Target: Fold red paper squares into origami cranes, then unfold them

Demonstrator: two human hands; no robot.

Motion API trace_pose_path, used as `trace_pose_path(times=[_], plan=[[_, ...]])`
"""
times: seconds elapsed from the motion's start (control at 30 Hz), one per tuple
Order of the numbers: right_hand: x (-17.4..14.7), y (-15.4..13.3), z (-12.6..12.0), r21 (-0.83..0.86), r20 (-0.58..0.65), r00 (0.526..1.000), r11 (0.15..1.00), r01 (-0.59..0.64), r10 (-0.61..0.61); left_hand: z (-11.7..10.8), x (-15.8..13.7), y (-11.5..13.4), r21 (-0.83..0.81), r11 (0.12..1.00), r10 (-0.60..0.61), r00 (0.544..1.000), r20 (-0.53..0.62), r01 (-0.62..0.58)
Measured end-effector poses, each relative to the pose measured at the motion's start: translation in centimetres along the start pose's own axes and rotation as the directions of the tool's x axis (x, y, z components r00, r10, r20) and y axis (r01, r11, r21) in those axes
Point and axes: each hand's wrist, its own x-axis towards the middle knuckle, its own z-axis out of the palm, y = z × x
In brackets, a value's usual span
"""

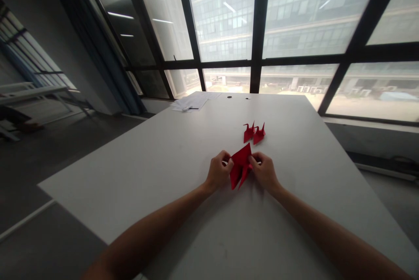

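Note:
A partly folded piece of red origami paper (240, 162) is held up just over the white table, its lower end split into two points. My left hand (219, 170) pinches its left edge between thumb and fingers. On the opposite side, my right hand (264, 170) grips the right edge in the same way. Parts of the paper under the fingertips are hidden. Just beyond it stand two finished red paper cranes, the left crane (248, 133) and the right crane (259, 135), close together with necks and tails raised.
The white table (147, 157) stretches to the windows. At its far left lie loose white papers (191, 101) with a dark pen-like item. Two small dark spots mark the far edge. A blue curtain (94, 44) hangs at left, and part of a person shows at the far left.

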Motion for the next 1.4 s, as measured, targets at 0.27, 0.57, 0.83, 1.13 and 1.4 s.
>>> trace_pose_path(times=[0.27, 0.57, 0.83, 1.13, 1.4], plan=[[-1.3, -1.6, 0.3, -0.235, -0.096, 0.971, 0.953, 0.190, -0.217, -0.2, 0.2, -0.2, -0.012, 0.997, -0.083, 0.993, -0.087, 0.082], [-2.4, -2.3, 1.0, -0.580, 0.116, 0.973, 0.781, 0.229, -0.200, 0.2, -0.7, 1.4, 0.027, 0.990, 0.138, 0.986, -0.093, -0.136], [-1.8, -1.1, 0.7, -0.455, 0.052, 0.997, 0.888, 0.070, -0.052, 0.1, -0.2, 0.5, 0.025, 0.998, 0.062, 0.984, -0.164, -0.059], [-0.4, 0.2, 0.1, 0.134, 0.051, 0.980, 0.972, -0.195, 0.190, 0.3, 0.8, -1.1, -0.514, 0.816, -0.344, 0.937, -0.065, 0.264], [-0.6, 0.2, 0.3, -0.125, -0.026, 0.999, 0.991, 0.045, -0.048, 0.4, 0.6, -1.1, -0.507, 0.825, -0.324, 0.944, -0.065, 0.248]])
